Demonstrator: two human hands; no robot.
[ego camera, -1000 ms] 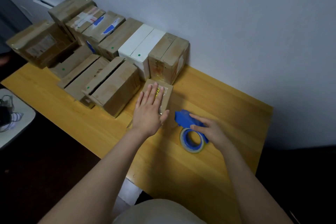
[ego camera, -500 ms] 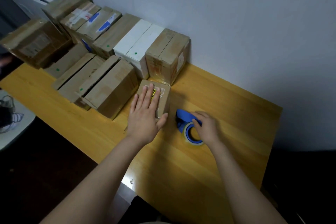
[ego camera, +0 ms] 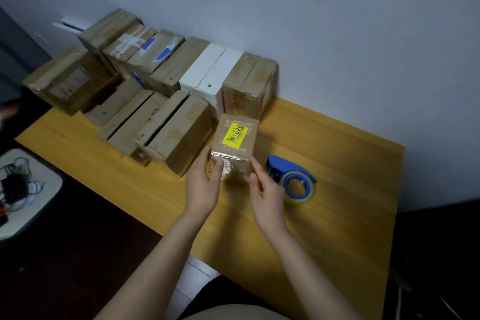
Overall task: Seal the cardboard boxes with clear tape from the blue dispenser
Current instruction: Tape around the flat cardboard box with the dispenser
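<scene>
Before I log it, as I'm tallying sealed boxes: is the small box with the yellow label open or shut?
Shut: the small box has a flat top, no flap lifted, and glossy tape wraps its near edge.

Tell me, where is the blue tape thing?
In the head view, the blue dispenser lies on the yellow table, right of the small yellow-labelled box and just beyond the right hand.

Dim, bluish light; soft blur; edges warped.
</scene>
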